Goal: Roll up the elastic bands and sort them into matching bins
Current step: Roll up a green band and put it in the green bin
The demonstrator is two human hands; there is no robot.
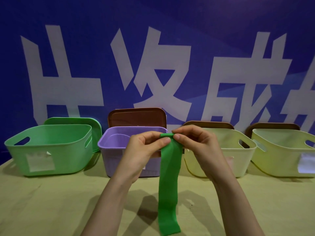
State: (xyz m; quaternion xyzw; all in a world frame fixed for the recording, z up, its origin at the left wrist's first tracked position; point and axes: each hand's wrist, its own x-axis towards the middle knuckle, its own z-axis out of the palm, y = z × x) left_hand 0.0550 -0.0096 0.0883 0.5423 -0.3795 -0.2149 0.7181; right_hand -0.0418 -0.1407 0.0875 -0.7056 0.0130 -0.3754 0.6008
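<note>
Two grips (raised together), left hand (pixel 144 149) and right hand (pixel 197 145), pinch green band (pixel 168 184).

This looks like a staged demonstration booth. A blue banner (pixel 221 23) with huge white Chinese characters fills the whole back. On a worktop (pixel 51 210) draped in yellowish cloth, plastic storage stands in a row: a green bin (pixel 71 150), a purple bin (pixel 112 159) and 2 pale yellow bins (pixel 242 162).

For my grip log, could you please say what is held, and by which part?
The left hand and right hand pinch the green elastic band at its rolled top end.
</note>
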